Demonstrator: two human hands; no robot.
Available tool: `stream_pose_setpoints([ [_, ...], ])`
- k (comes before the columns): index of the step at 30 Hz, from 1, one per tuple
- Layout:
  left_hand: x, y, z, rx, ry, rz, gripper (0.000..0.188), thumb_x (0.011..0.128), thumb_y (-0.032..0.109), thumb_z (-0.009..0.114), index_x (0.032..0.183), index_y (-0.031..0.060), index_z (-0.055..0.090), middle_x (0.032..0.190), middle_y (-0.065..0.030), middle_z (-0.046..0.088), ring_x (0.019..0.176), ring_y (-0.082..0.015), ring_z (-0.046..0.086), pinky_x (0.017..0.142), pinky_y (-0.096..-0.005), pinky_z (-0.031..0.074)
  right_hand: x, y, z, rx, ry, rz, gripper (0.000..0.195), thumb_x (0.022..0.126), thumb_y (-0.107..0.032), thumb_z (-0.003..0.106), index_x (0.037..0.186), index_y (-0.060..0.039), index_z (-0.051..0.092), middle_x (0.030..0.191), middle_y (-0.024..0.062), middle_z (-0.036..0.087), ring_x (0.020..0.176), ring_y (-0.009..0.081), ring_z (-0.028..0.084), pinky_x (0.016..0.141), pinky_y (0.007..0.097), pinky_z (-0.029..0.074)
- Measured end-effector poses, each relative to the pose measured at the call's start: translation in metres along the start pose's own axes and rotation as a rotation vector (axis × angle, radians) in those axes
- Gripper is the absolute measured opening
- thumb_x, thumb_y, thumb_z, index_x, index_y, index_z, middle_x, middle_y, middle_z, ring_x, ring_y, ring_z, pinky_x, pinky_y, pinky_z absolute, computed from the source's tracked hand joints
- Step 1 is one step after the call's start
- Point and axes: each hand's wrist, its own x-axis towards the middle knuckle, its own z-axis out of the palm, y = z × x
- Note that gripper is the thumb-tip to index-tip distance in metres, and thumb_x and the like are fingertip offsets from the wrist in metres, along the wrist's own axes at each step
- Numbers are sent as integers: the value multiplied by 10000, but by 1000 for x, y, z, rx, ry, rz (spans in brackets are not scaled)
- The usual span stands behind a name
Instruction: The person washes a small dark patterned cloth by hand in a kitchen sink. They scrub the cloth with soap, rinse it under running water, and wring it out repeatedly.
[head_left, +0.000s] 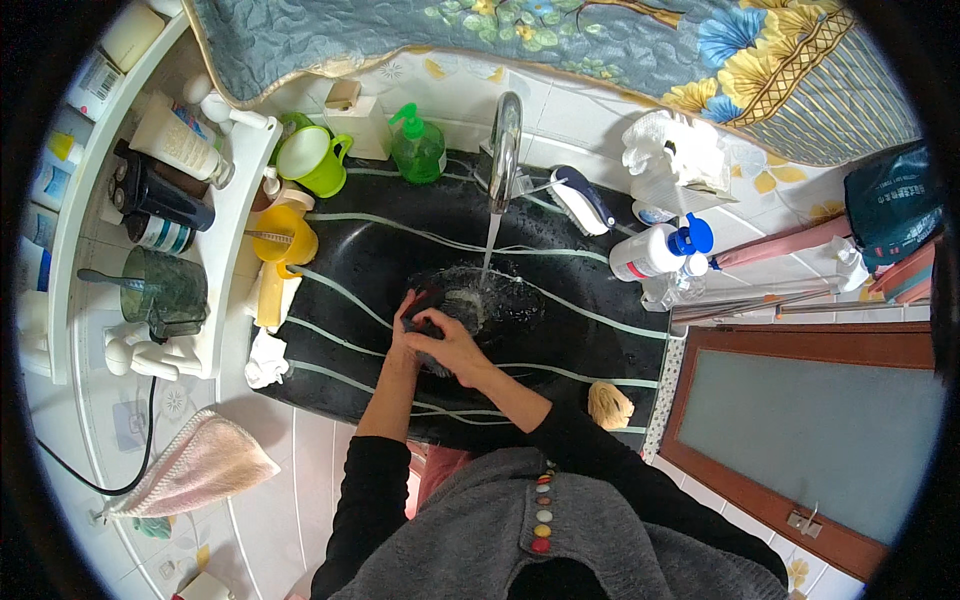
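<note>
Both my hands meet low in the basin of a black washbasin (577, 322) that has pale wavy lines. A small dark grey item, apparently cloth (435, 365), is bunched between them. My left hand (406, 334) supports it from the left, fingers pointing toward the faucet. Over it from the right, my right hand (454, 346) presses with curled fingers and thumb. Much of the item is hidden by my fingers. Beyond my hands, a stream of water (491, 244) falls from the chrome faucet (506, 150) and splashes into the bowl.
Behind the basin stand a green pump bottle (418, 150) and a scrub brush (581, 201). A white bottle with a blue cap (649, 251) is at right, a tan sponge-like piece (610, 406) at the near right. Yellow (285, 236) and green cups (311, 161) line the left, beside a crowded white shelf (244, 172).
</note>
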Motion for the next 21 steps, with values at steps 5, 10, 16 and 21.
stream_pose_setpoints([
  [5,22,-20,-34,-212,-448,-96,417,954,386,459,1250,104,541,1200,-115,593,1079,-284,572,933,-443,460,-2,1,6,-511,141,-359,260,858,-284,638,946,-40,641,858,175,655,786,313,647,699,380,499],
  [10,7,-45,-5,-130,-84,-199,379,1002,272,327,1178,57,585,1148,-143,635,1053,-315,612,943,-461,485,26,24,-19,-824,464,-243,277,910,-346,557,940,-75,609,888,185,653,773,403,641,663,478,516],
  [16,-32,-27,47,412,240,137,361,946,230,500,1265,65,537,1314,-159,527,1200,-312,503,1001,-452,420,44,38,-91,-877,563,-47,311,903,-283,573,1181,-159,510,1173,204,514,976,431,571,778,528,488],
  [21,-35,-10,39,775,363,257,580,882,276,614,1407,158,397,1476,-140,282,1326,-289,331,1076,-428,284,32,42,-92,-1075,668,-16,550,860,-277,635,1365,-249,420,1347,106,340,1155,390,423,793,552,475],
])
